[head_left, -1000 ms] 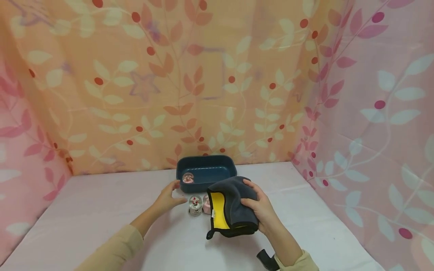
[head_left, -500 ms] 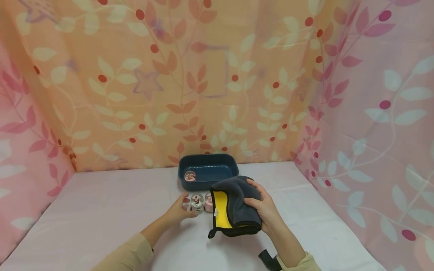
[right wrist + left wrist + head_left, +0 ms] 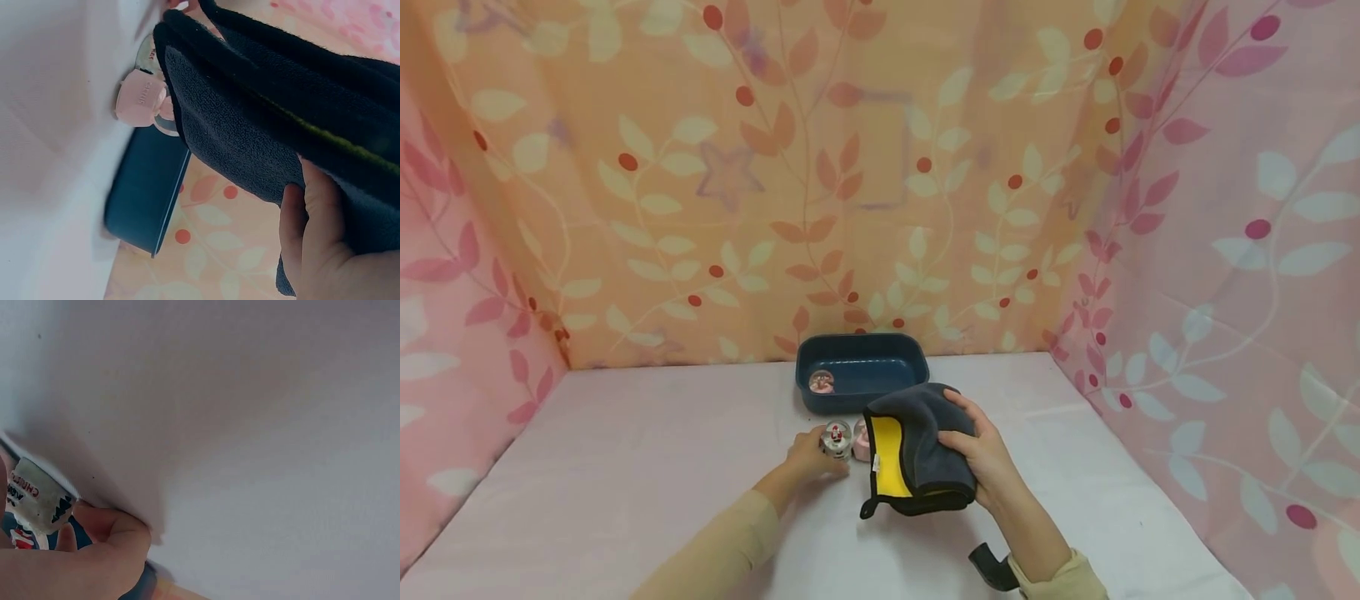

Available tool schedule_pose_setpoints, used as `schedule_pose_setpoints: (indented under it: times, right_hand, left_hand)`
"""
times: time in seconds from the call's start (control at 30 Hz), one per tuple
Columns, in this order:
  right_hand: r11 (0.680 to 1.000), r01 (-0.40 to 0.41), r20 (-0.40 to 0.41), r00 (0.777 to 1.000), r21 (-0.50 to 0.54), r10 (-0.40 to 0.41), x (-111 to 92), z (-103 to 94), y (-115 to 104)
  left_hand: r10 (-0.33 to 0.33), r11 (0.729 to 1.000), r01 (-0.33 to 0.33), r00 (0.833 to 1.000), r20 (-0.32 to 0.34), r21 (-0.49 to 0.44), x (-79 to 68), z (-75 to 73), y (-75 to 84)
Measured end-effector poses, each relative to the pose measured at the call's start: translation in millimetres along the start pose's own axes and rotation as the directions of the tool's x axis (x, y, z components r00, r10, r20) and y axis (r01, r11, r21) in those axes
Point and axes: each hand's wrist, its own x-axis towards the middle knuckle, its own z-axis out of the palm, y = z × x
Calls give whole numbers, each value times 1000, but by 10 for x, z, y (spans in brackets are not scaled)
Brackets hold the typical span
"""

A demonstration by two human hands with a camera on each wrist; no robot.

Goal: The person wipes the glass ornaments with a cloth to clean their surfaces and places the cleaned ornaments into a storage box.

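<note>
My left hand (image 3: 808, 458) has its fingers and thumb round a small snow globe (image 3: 837, 439) with a red and white Santa figure inside. Its pale base (image 3: 40, 490), printed with dark trees and lettering, shows in the left wrist view. Beside it on the table stands a pink-based snow globe (image 3: 861, 442), partly covered by the cloth in the head view. My right hand (image 3: 988, 458) grips a folded towel (image 3: 928, 433), dark grey outside and yellow inside, with black edging and a small hanging loop. In the right wrist view the towel (image 3: 237, 125) fills much of the frame.
Behind the globes sits a dark blue rectangular tub (image 3: 865, 404) with one pink snow globe (image 3: 822, 382) inside at its left. A black curved object (image 3: 992, 568) is near the right sleeve. Patterned curtains (image 3: 880, 167) border the white table (image 3: 662, 458) at the back and sides.
My left hand has moved right from beside the Santa snow globe and closed its fingers round it. The right hand keeps its grip on the towel, almost unmoved.
</note>
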Motion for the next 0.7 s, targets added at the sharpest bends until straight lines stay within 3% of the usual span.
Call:
schedule_pose_setpoints:
  times: [0.3,0.7]
  right_hand:
    - [999,-24,10,1000,26,24,-10,9,-4]
    - [1000,-23,7,1000,18,23,17,20,27]
  left_hand:
    - [24,995,-14,995,-100,100,-88,48,102]
    - [-107,994,107,993,-57,-5,-46,13,135]
